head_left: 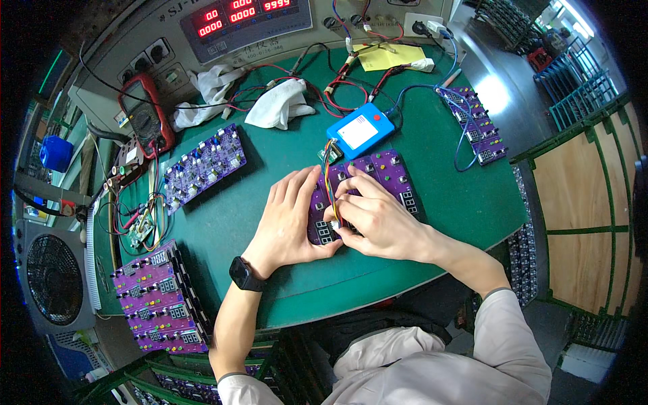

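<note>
A purple circuit board (386,170) with digit displays, push buttons and small knobs lies on the green mat, under both hands. Along its left side rests my left hand (289,214), gripping it with the fingers at the far edge and the thumb at the near edge. My right hand (385,219) reaches over the board from the right, thumb and fingers pinching a white connector (335,225) low on the board. Whether the connector is fully seated is hidden by the fingers. From it a multicoloured cable (328,177) runs up to a blue box (362,131) with a red button.
More purple boards lie at the upper left (206,165) and right (478,128), with a stack of boards (158,297) at the lower left. A red multimeter (145,115), white cloths (280,104), tangled wires and a yellow paper (390,57) line the back below a power panel (250,30).
</note>
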{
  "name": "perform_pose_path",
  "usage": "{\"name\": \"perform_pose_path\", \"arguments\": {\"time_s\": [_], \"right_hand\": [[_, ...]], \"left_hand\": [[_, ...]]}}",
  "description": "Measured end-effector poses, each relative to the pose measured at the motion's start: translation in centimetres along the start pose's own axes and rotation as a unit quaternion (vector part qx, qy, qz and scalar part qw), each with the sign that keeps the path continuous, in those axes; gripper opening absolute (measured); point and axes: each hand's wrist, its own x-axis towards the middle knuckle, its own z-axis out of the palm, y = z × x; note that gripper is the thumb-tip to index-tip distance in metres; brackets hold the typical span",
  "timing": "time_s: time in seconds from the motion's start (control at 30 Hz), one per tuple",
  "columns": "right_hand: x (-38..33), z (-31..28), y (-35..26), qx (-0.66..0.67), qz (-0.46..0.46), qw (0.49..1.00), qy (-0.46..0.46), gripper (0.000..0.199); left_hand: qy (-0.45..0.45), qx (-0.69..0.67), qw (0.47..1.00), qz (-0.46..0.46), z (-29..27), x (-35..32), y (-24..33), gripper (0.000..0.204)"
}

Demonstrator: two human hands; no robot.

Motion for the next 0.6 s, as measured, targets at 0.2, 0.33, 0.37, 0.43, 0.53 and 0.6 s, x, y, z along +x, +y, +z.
{"name": "perform_pose_path", "arguments": {"time_s": [0.2, 0.33, 0.37, 0.43, 0.53, 0.6], "right_hand": [[-0.04, 0.1, -0.02, -0.003, -0.001, 1.0, -0.001, 0.026], [0.0, 0.15, -0.08, 0.002, -0.002, 1.0, 0.005, 0.026], [-0.04, 0.17, -0.06, 0.002, 0.001, 1.0, 0.005, 0.026], [-0.09, 0.18, -0.05, 0.008, 0.005, 1.0, 0.0, 0.026], [-0.03, 0.23, -0.14, 0.004, 0.01, 1.0, 0.007, 0.023], [-0.15, 0.36, -0.06, 0.009, 0.015, 1.0, 0.009, 0.023]], "left_hand": [[-0.001, 0.003, 1.0, 0.0, 0.1, -0.02, -0.07, 0.115], [-0.002, 0.001, 1.0, 0.001, 0.08, -0.05, -0.12, 0.114], [-0.003, 0.0, 1.0, 0.003, 0.12, -0.02, -0.14, 0.114], [-0.01, 0.002, 1.0, -0.004, 0.12, 0.03, -0.15, 0.114], [-0.013, 0.007, 1.0, -0.006, 0.08, -0.02, -0.14, 0.114], [-0.015, 0.007, 1.0, -0.006, 0.19, -0.05, -0.07, 0.115]]}}
